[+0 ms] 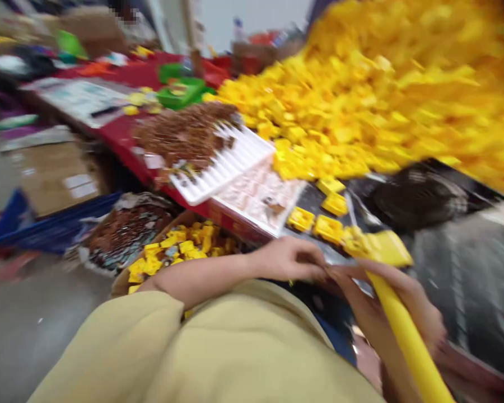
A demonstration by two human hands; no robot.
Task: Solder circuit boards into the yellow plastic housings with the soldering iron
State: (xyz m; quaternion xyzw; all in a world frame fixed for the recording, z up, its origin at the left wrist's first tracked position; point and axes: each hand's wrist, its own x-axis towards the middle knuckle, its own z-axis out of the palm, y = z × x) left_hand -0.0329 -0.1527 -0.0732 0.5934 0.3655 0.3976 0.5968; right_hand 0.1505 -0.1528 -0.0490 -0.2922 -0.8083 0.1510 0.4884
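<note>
The fingers (317, 272) of the left hand (283, 258) and right hand (418, 299) meet at the tips; whether they are clamped on a part cannot be told. A long, smooth yellow tube (407, 336) crosses the right hand. Just beyond the fingers lie small, square, hollow yellow plastic pieces (328, 228). Farther left of them sits a white ribbed plastic tray (231, 165) bearing thin brown strands (180, 131).
</note>
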